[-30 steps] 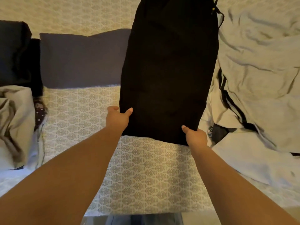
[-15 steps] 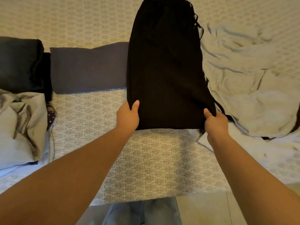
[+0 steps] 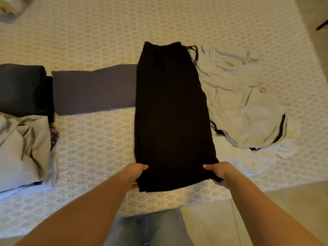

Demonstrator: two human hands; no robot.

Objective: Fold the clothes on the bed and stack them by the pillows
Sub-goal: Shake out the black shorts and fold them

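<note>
Black drawstring trousers (image 3: 170, 110), folded lengthwise, lie flat on the patterned bed (image 3: 99, 32) with the waistband at the far end. My left hand (image 3: 135, 174) grips their near left corner and my right hand (image 3: 217, 172) grips the near right corner, thumbs on top. A crumpled pale garment with dark stripes (image 3: 246, 110) lies to the right, touching the trousers. A dark grey cloth (image 3: 94, 89) lies flat to the left, partly under them.
At the left edge a dark folded pile (image 3: 23, 87) sits beside a crumpled grey garment (image 3: 23, 148). The bed's near edge (image 3: 195, 201) meets bare floor (image 3: 276, 206) at the lower right. My jeans-clad legs (image 3: 147, 229) stand against the bed.
The trousers have been laid down and pulled toward me; their waistband now rests on the bed. Both hands came closer to the bed's near edge, still holding the hem corners.
</note>
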